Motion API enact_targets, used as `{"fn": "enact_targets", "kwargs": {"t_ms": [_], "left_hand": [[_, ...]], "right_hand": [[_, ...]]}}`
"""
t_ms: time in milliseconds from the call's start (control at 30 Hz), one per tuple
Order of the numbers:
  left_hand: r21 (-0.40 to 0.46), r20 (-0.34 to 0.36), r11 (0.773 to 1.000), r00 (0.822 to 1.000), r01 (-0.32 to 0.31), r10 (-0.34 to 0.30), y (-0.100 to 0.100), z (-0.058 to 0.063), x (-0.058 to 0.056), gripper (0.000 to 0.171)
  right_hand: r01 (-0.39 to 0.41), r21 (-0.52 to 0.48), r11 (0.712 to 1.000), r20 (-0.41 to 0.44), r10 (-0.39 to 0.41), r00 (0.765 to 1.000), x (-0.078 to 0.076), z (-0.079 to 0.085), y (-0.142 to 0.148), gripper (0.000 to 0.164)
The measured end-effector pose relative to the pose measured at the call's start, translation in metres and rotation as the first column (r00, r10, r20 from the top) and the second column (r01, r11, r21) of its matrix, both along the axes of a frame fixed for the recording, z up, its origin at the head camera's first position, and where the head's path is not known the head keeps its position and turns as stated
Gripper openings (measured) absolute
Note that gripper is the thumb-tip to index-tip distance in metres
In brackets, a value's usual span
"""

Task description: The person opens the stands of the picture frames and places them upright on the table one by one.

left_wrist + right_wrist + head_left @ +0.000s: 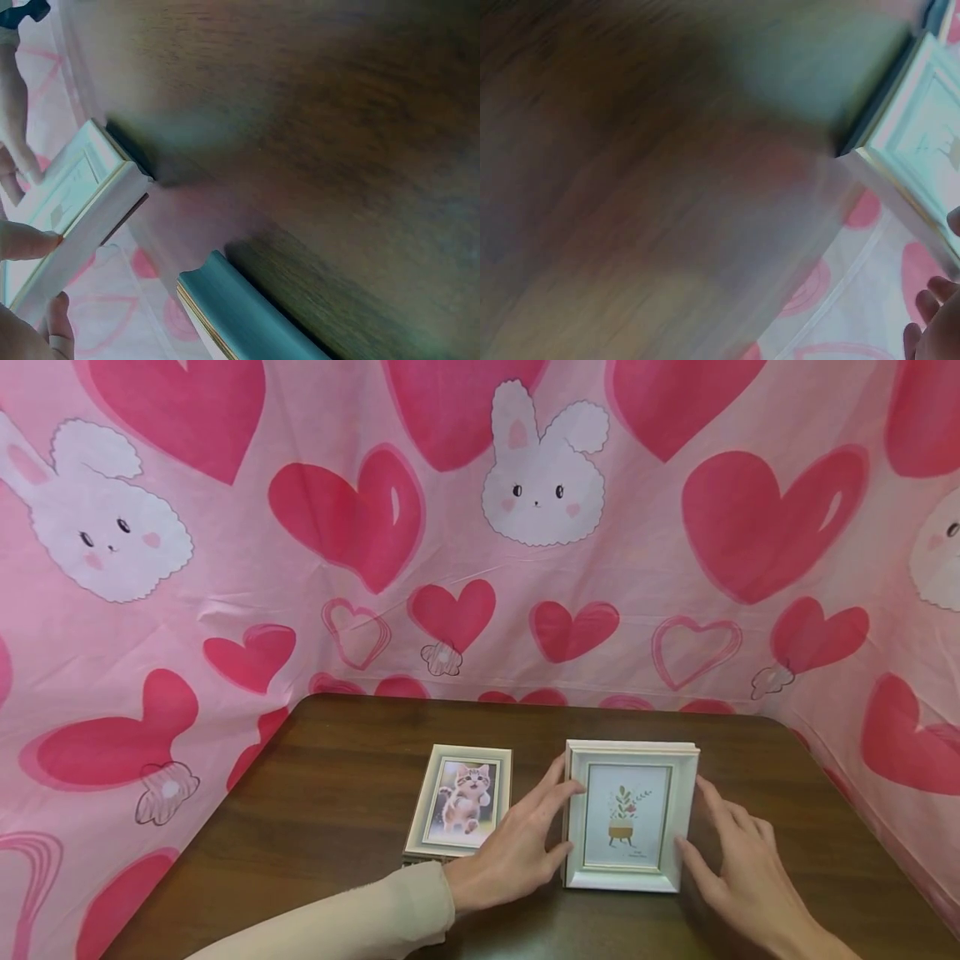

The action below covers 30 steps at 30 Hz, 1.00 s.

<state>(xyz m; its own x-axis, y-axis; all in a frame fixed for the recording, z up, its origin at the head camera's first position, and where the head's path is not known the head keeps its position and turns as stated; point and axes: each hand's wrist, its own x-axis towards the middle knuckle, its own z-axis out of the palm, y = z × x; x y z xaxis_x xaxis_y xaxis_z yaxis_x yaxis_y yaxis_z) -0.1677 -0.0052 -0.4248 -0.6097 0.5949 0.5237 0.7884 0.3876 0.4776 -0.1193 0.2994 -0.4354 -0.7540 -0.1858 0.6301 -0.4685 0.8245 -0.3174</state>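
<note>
A pale picture frame (576, 827) with a potted-plant print stands upright on the brown table, its front toward me. My left hand (517, 847) grips its left edge, one digit reaching over the front and others at the side and back. At the right edge, my right hand (750, 868) holds it with the thumb at the front border and fingertips higher up along the side. In the right wrist view the fingers (928, 304) stay beside and behind the frame's edge. A second frame (422, 827), with a kitten picture, lies left of it, partly covered by my left hand.
The table (360, 718) has a dark wood surface with rounded far corners. Pink cloth (465, 560) with hearts and rabbit faces hangs behind it and on both sides. In the left wrist view, a teal-looking frame edge (244, 307) shows near the bottom.
</note>
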Motion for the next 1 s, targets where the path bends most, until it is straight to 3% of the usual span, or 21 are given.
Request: {"fn": "enact_targets", "kwargs": {"t_ms": [267, 500, 800, 1000], "left_hand": [[-0.002, -0.036, 1.000, 0.999, 0.016, -0.016, 0.000, -0.003, 0.000, 0.076], [-0.008, -0.078, 1.000, 0.997, 0.025, -0.025, -0.001, -0.002, 0.000, 0.075], [-0.019, -0.071, 1.000, 0.997, 0.021, -0.022, -0.002, -0.003, 0.001, 0.076], [-0.004, -0.107, 1.000, 0.994, 0.007, -0.008, -0.003, -0.004, 0.001, 0.074]], "right_hand": [[0.033, -0.068, 0.997, 0.012, -0.032, 0.999, -0.004, 0.007, -0.005, 0.097], [0.025, -0.051, 0.998, 0.010, -0.025, 1.000, -0.006, 0.009, -0.006, 0.095], [0.026, -0.036, 0.999, 0.017, -0.025, 1.000, -0.008, 0.011, -0.006, 0.101], [0.014, -0.033, 0.999, -0.016, -0.015, 1.000, -0.008, 0.011, -0.007, 0.101]]}}
